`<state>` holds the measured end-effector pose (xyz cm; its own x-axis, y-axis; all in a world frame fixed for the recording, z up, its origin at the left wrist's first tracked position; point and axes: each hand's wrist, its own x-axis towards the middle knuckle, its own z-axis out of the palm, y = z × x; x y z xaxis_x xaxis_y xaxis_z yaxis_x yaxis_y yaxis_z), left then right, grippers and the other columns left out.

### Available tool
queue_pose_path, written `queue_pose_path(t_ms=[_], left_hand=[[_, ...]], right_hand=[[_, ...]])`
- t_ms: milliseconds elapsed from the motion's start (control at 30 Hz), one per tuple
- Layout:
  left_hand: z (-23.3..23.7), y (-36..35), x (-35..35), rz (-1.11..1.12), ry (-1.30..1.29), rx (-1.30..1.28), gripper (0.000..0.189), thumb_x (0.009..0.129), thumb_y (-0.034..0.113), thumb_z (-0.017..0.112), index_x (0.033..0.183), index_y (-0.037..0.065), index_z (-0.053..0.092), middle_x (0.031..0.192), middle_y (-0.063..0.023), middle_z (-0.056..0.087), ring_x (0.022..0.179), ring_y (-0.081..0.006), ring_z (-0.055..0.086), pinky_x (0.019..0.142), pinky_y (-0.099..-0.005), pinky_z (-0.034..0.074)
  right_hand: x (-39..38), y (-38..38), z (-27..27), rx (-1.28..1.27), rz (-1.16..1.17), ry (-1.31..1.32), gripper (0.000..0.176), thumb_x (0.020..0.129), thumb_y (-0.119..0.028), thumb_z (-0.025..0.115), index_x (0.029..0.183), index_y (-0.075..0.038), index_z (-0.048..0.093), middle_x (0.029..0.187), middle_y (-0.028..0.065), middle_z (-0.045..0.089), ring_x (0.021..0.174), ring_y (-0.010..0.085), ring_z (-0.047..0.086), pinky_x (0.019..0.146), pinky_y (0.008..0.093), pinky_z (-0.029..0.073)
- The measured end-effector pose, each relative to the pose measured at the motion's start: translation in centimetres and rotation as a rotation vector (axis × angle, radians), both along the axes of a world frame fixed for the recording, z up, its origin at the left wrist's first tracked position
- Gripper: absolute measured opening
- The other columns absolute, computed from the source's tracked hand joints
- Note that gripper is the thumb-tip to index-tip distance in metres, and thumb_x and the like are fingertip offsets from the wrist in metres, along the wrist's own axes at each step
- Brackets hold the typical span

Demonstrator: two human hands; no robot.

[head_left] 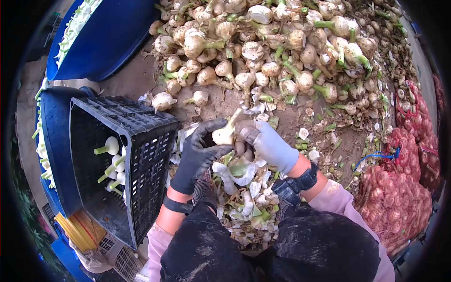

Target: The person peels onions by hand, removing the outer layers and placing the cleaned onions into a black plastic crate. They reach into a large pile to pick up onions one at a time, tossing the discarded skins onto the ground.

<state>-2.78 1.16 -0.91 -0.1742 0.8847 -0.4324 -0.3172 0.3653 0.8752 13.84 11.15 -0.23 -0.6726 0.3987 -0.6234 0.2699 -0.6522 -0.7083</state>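
Holding cleaned white garlic bulbs [111, 145], a black plastic crate [152, 145] sits beside a blue tub [61, 145]. Right of it, the black-gloved left hand [199, 150] has a garlic bulb [223, 136] between thumb and fingers, above scattered peelings [244, 188]. The light-gloved right hand [271, 144] curls in at the bulb's right side; whether it pinches it, I cannot tell. Red mesh sacks [392, 202] lie farthest right.

Your left glove [195, 150] is black, your right glove [270, 144] pale blue-grey. You wear pink sleeves [336, 202] and black, pale-smudged trousers [324, 242]. Beside you, the net sacks [394, 202] show red mesh, the tubs [103, 37] blue.
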Motion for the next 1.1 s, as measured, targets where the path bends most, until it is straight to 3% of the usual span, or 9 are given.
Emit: queue_pose_path(t_ms=[333,533,600,667,733,800,967,1033,1100], left_hand=[[-0.5,-0.7,0.1,0.065,-0.223,-0.031,0.054,0.072,0.0,0.076,0.121,0.0,0.055,0.114,-0.0063,0.061,0.099,-0.0136,0.059,0.087,-0.0282,0.05],[-0.8,-1.5,-0.2,0.135,-0.635,-0.058,0.053,0.07,0.001,0.077,0.119,0.001,0.056,0.112,-0.0065,0.061,0.101,-0.0144,0.059,0.088,-0.0274,0.049],[-0.1,-1.0,0.1,0.066,-0.116,0.05,0.053,0.069,0.003,0.079,0.117,0.003,0.058,0.112,-0.0072,0.061,0.1,-0.0158,0.06,0.088,-0.0271,0.048],[-0.1,-0.5,-0.3,0.02,-0.004,0.066,0.053,0.067,0.004,0.08,0.115,0.003,0.059,0.111,-0.0068,0.062,0.101,-0.016,0.059,0.09,-0.0277,0.048],[-0.9,-0.6,-0.6,-0.207,0.46,0.271,0.052,0.067,0.003,0.08,0.114,0.003,0.059,0.111,-0.007,0.062,0.102,-0.0167,0.059,0.091,-0.0277,0.047],[-0.2,-0.4,-0.2,-0.213,0.532,0.287,0.054,0.065,0.001,0.081,0.114,0.002,0.059,0.108,-0.008,0.063,0.1,-0.0174,0.06,0.088,-0.0288,0.048],[-1.3,-1.5,0.1,0.035,-0.494,-0.035,0.045,0.087,0.027,0.065,0.123,0.003,0.052,0.095,-0.0086,0.064,0.07,-0.0159,0.063,0.057,-0.0273,0.05],[-1.8,-1.2,0.9,0.102,-0.666,-0.038,0.056,0.096,0.046,0.042,0.132,0.004,0.044,0.086,-0.0064,0.062,0.057,-0.015,0.058,0.048,-0.0248,0.044],[-1.2,-0.8,0.6,0.108,-0.713,-0.038,0.06,0.096,0.05,0.038,0.135,0.004,0.041,0.085,-0.0058,0.061,0.056,-0.0151,0.056,0.048,-0.0245,0.043]], right_hand=[[-0.5,0.0,0.6,0.018,0.075,-0.032,0.027,0.096,-0.023,0.05,0.086,0.0,0.06,0.064,0.0022,0.059,0.051,0.0082,0.054,0.045,0.0222,0.043],[-0.7,0.2,1.7,-0.013,0.116,-0.033,0.023,0.095,-0.018,0.051,0.091,0.002,0.062,0.076,0.0053,0.064,0.058,0.008,0.057,0.052,0.0237,0.046],[-0.7,-0.2,0.7,0.045,0.051,0.028,0.021,0.094,-0.016,0.052,0.093,0.002,0.063,0.078,0.0051,0.065,0.062,0.008,0.056,0.055,0.0247,0.046],[-0.4,-0.4,-0.3,0.102,-0.009,0.088,0.019,0.093,-0.013,0.054,0.094,0.002,0.063,0.08,0.0049,0.065,0.067,0.0079,0.056,0.059,0.0257,0.047],[0.0,-0.2,-0.8,0.255,0.066,0.03,0.015,0.09,-0.008,0.056,0.097,0.002,0.063,0.081,0.0018,0.065,0.074,0.0077,0.054,0.066,0.0267,0.047],[-0.1,-0.3,-1.1,0.306,0.079,-0.006,0.014,0.088,-0.007,0.057,0.096,0.002,0.063,0.081,0.0041,0.065,0.073,0.0091,0.055,0.065,0.0266,0.046],[-0.2,-1.3,-1.8,0.421,0.128,-0.2,0.016,0.082,-0.006,0.059,0.096,0.002,0.062,0.086,0.0137,0.066,0.074,0.0137,0.058,0.066,0.0276,0.046],[0.1,-1.7,-2.4,1.242,0.207,-0.309,0.018,0.081,-0.007,0.061,0.096,0.002,0.062,0.093,0.02,0.063,0.079,0.0167,0.06,0.068,0.0289,0.047],[0.1,-1.9,-2.2,1.156,0.196,-0.239,0.018,0.082,-0.007,0.061,0.097,0.001,0.063,0.096,0.0181,0.063,0.081,0.0148,0.06,0.068,0.0292,0.047]])
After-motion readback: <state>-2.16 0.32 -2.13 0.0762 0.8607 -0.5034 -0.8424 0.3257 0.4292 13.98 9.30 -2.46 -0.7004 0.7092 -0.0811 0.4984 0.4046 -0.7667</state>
